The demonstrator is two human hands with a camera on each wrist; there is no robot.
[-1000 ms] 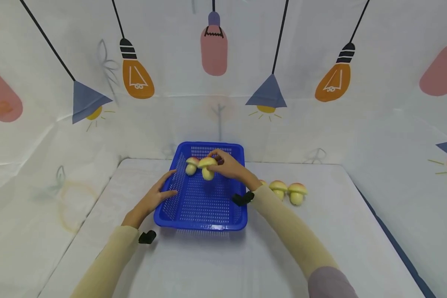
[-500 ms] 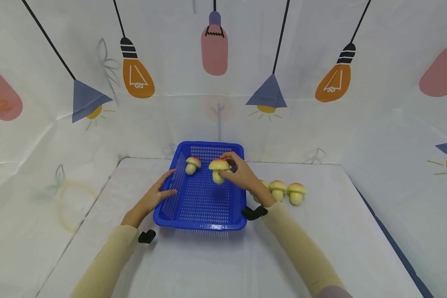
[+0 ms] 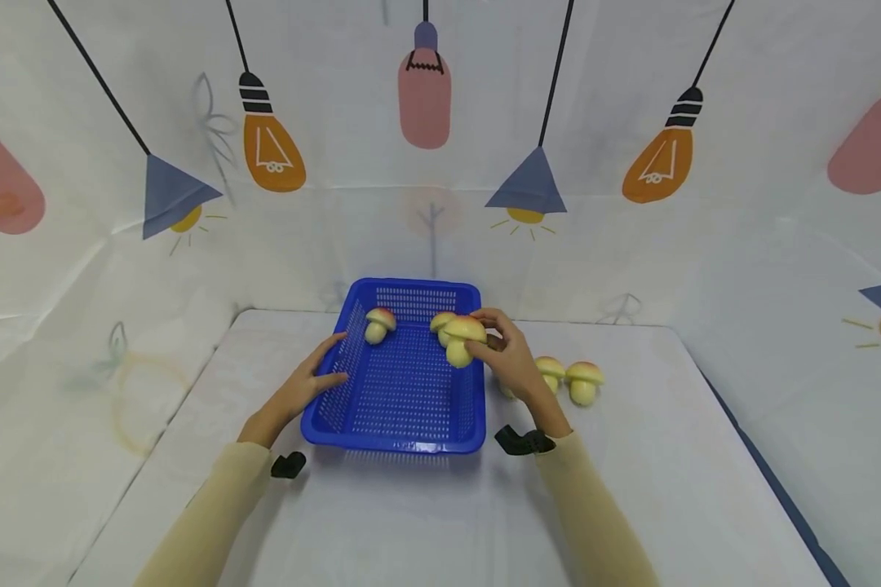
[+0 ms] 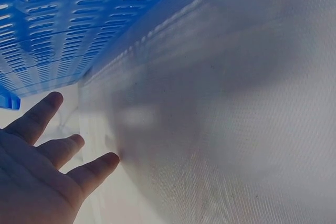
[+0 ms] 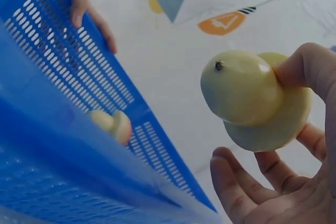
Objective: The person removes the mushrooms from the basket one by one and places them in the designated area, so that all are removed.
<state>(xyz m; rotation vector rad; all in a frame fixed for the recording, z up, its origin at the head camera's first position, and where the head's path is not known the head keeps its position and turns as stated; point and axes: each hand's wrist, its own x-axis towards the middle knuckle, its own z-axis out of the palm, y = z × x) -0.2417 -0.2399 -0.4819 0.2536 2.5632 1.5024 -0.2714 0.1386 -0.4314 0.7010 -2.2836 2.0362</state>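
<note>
My right hand [image 3: 515, 363] pinches a toy mushroom [image 3: 464, 336], yellow with a reddish cap top, above the right side of a blue mesh basket [image 3: 392, 444]. In the right wrist view the thumb presses the held mushroom's cap, its round stem toward the camera. Partly hidden behind it in the head view is another mushroom [image 3: 440, 322]. One more mushroom [image 3: 379, 325] lies in the basket's back left. At the left rim rests my left hand [image 3: 298, 395], thumb over the edge; in the left wrist view its straight, spread fingers [image 4: 97, 174] are outside the wall.
Right of the basket, two mushrooms [image 3: 583, 381] stand on the white table [image 3: 668, 456], with another mostly hidden behind my right hand. A white cloth backdrop [image 3: 763, 269] printed with lamps rises behind the table.
My right hand has moved right with the held mushroom, from the basket's back middle to its right side. The mushroom behind it has come into view. My left hand stays at the rim.
</note>
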